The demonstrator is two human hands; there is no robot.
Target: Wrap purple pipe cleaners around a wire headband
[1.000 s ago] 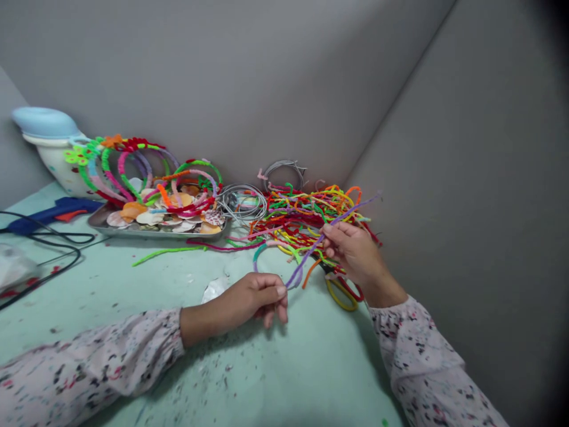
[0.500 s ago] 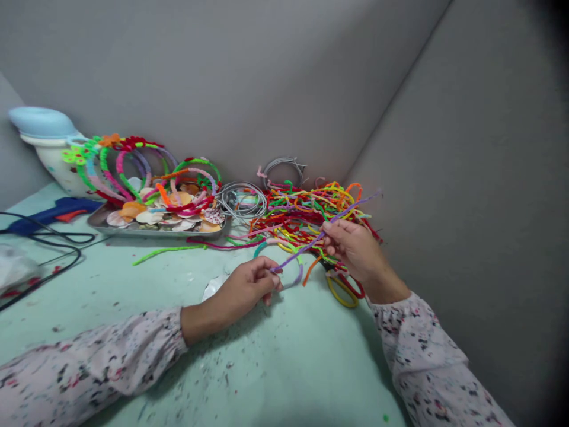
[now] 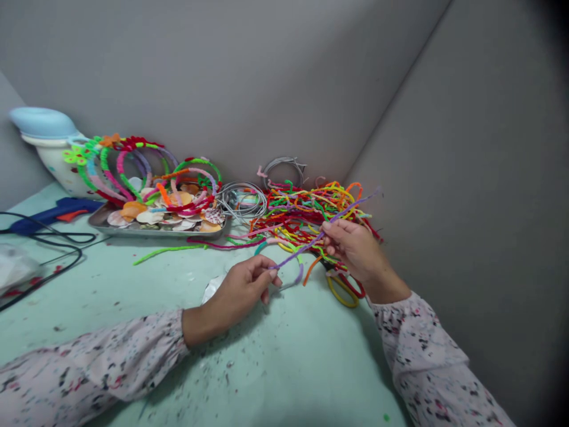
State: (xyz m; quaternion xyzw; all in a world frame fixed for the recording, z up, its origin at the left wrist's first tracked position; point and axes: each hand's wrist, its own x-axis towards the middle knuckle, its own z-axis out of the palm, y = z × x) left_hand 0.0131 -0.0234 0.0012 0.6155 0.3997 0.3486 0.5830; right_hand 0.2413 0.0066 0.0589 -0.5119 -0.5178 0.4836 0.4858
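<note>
Purple pipe cleaner: two-point hold

The purple pipe cleaner is thin, fuzzy, uniformly coloured and nearly straight, slanting above the desk. My left grip pinches its lower end. My right grip pinches it near mid-length; the free end projects up and right, in front of the coloured pile.

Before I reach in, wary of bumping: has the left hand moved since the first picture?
Yes: the left hand has shifted slightly up and left in view, nearer the seashell tray.
</note>
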